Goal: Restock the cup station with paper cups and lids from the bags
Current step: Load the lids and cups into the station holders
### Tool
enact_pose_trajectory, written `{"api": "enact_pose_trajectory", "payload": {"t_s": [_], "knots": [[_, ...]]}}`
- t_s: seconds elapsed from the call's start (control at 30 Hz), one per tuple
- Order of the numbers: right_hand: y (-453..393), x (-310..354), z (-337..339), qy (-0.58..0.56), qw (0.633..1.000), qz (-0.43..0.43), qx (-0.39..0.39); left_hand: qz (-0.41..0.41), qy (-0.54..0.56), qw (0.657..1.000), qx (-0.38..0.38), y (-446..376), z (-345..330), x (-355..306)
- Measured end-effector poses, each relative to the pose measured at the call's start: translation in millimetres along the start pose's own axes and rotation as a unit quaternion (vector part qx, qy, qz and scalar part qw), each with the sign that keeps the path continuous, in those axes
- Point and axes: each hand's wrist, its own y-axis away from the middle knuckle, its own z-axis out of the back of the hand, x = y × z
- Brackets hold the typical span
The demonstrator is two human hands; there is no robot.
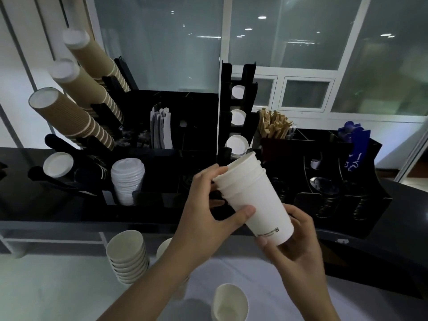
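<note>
Both hands are on a short stack of white paper cups (254, 195), tilted, mouth toward the black organizer (185, 100) at the back of the counter (23, 181). The left hand (206, 212) grips it near the rims, thumb across the front; the right hand (294, 242) cups and holds its base. White lids (127, 179) stand stacked at the organizer's front left.

Dim, bluish light overall. Ceiling lamps glare as white spots in the glass panels (289, 31) far beyond the left hand (203, 209). Black racks (180, 126) behind it lose detail, perhaps underexposed. Edges bend outward; cups (127, 258) below the hand look soft.
</note>
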Motion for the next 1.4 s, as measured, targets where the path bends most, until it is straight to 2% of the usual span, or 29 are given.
{"api": "enact_pose_trajectory", "payload": {"t_s": [0.1, 0.2, 0.3, 0.37, 0.5, 0.57, 0.77, 0.87, 1.07, 1.4], "knots": [[-10, 14, 1, 0.000, 0.998, 0.041, -0.042, -0.033, -0.059, 0.998, -0.007, -15, -2, -2], [-21, 25, -1, 0.020, 0.994, 0.070, -0.076, -0.031, -0.110, 0.993, 0.008, -28, -3, -7], [-30, 31, 2, 0.045, 0.989, 0.086, -0.113, -0.054, -0.207, 0.976, 0.024, -41, 0, -7], [-34, 33, 8, 0.052, 0.985, 0.091, -0.137, -0.097, -0.302, 0.948, 0.032, -51, 2, 0], [-37, 35, 15, 0.032, 0.978, 0.097, -0.182, -0.158, -0.484, 0.853, 0.109, -66, -4, 17], [-38, 35, 17, 0.026, 0.974, 0.100, -0.199, -0.163, -0.528, 0.819, 0.151, -71, -11, 22], [-40, 35, 23, 0.027, 0.970, 0.101, -0.218, -0.132, -0.610, 0.751, 0.215, -84, -26, 32], [-40, 35, 25, 0.032, 0.970, 0.101, -0.217, -0.133, -0.611, 0.754, 0.202, -82, -27, 31], [-39, 32, 22, 0.037, 0.974, 0.090, -0.204, -0.207, -0.576, 0.772, 0.172, -71, -23, 33], [-38, 29, 16, 0.041, 0.977, 0.080, -0.193, -0.161, -0.572, 0.784, 0.181, -75, -19, 28]]}}
